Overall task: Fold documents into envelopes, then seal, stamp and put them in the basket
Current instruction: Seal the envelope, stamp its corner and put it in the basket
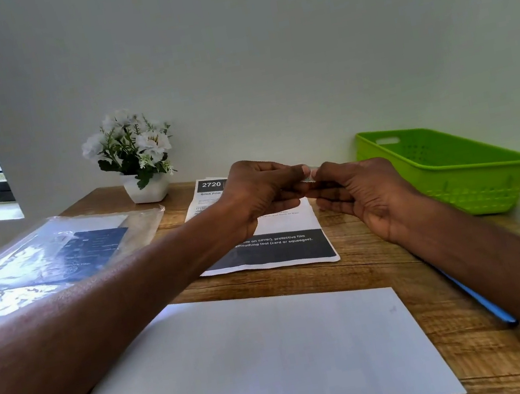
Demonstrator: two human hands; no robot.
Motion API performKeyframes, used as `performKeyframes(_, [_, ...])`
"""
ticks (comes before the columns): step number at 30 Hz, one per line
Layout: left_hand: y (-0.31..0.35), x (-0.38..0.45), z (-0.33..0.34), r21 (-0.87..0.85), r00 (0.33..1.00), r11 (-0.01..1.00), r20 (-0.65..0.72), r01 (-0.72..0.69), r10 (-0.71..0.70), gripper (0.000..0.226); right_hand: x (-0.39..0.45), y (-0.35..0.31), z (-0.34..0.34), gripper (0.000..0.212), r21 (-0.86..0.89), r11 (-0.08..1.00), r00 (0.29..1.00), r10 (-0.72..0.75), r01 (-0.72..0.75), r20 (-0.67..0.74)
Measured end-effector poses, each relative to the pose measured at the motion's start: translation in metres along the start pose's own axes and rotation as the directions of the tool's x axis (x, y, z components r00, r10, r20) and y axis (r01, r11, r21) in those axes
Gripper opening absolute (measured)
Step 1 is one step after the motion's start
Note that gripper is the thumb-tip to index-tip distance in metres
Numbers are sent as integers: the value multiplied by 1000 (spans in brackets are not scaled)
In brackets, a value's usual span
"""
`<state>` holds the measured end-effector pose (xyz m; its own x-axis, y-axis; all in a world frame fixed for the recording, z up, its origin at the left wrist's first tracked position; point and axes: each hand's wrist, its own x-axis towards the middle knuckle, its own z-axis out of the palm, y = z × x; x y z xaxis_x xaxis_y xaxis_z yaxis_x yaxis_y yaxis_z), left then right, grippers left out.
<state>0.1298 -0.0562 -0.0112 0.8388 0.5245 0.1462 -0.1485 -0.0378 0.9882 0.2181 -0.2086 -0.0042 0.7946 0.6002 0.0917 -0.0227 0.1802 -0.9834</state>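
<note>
Both hands met above the printed sheet (pixel 271 250): left hand (pixel 257 190) and right hand (pixel 358 194) pinched a tiny stamp (pixel 308 177) between fingertips. Featherlight, flimsy, probably sticky, so best held by its edges. Envelope (pixel 265 357) lay at six o'clock, basket (pixel 447 172) at two.

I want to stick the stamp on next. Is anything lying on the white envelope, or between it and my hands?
Nothing visible does. Both hands, left and right, pinch the small stamp above the printed sheet; the envelope lies nearer, its face bare.
</note>
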Motion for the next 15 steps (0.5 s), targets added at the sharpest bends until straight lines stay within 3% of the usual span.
performKeyframes(7, [-2,0,6,81,996,997,-88,-18,26,30,1,7,0,20,1,998,998,58,-58,-16])
performKeyframes(10, [-3,0,6,37,993,999,-113,-11,15,33,3,7,-2,14,9,996,996,85,-85,-10])
performKeyframes(15, [5,0,-1,-1,996,996,43,84,-84,49,7,4,-6,19,31,995,995,98,-98,14])
